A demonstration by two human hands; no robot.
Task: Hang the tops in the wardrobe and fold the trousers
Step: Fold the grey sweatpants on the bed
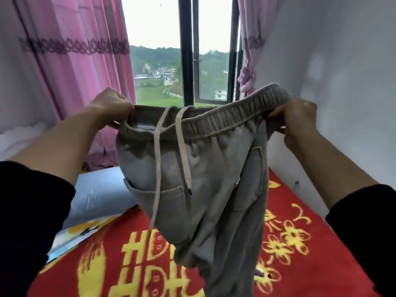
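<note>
Grey trousers (199,189) hang unfolded above the red blanket (300,254), waistband stretched between left hand (111,108) and right hand (293,123), each gripping one end. Folding looks barely begun; no tops or wardrobe show.

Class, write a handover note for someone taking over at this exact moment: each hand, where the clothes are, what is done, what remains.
Left hand grips the left end of the waistband; right hand grips the right end.
Grey trousers hang unfolded between the hands above the red blanket, legs bunched, drawstring dangling.
Done: trousers held up and open at the waist.
Left: fold them; hang the tops. No tops or wardrobe in view.
</note>
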